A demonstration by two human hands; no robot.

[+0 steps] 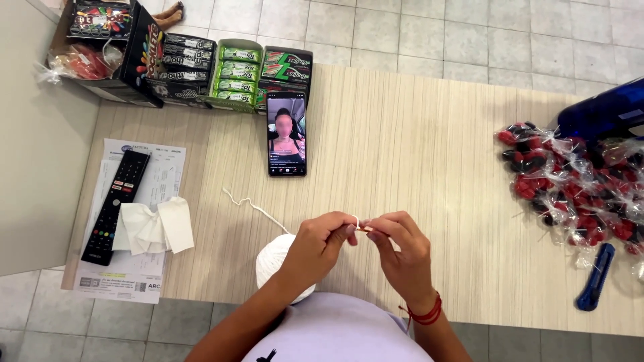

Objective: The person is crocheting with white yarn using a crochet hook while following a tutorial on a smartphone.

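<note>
White string (pixel 258 208) runs from the ball (pixel 274 261) at 7 o'clock up to both pinched hands, left (pixel 320 243) and right (pixel 400 247), so a slack grip could drop it or roll the ball off the table (pixel 416 154).

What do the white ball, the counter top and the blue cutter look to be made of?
White ball: wound cotton-like string, matte, a loose strand trailing off it. Counter top: likely laminate, with a pale, even printed wood grain. Blue cutter: glossy moulded plastic body, by its look.
</note>
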